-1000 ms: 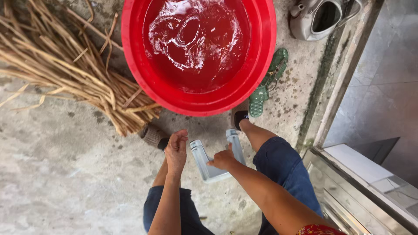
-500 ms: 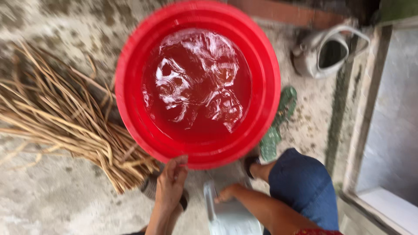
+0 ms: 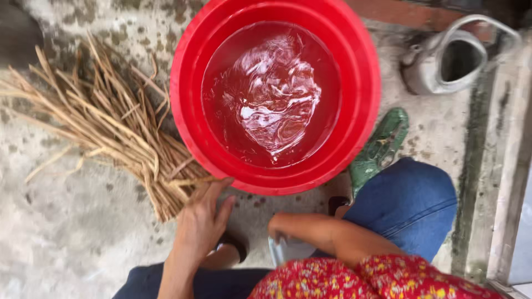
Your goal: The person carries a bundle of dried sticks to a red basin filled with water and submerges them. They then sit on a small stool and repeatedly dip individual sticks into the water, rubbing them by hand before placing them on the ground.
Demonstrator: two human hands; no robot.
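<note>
The left hand (image 3: pixel 202 221) lies flat with fingers spread, holding nothing, its fingertips touching the near end of the bundle of dry stalks (image 3: pixel 105 127) just below the rim of the red basin (image 3: pixel 363 83) of water. The right hand (image 3: pixel 282 227) curls loosely over the top of a pale plastic stool (image 3: pixel 285 250); whether it grips cannot be told. 1 green sandal (image 3: pixel 379 149) lies beside the basin, a metal kettle (image 3: pixel 443 63) beyond.

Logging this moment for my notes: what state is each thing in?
Red basin: upright, part filled with rippling water.
Stalk bundle: lying loose on the ground beside the basin.
Kettle: upright, lid off.
Left hand: open, reaching toward the stalks.
Right hand: curled near a pale object.
</note>
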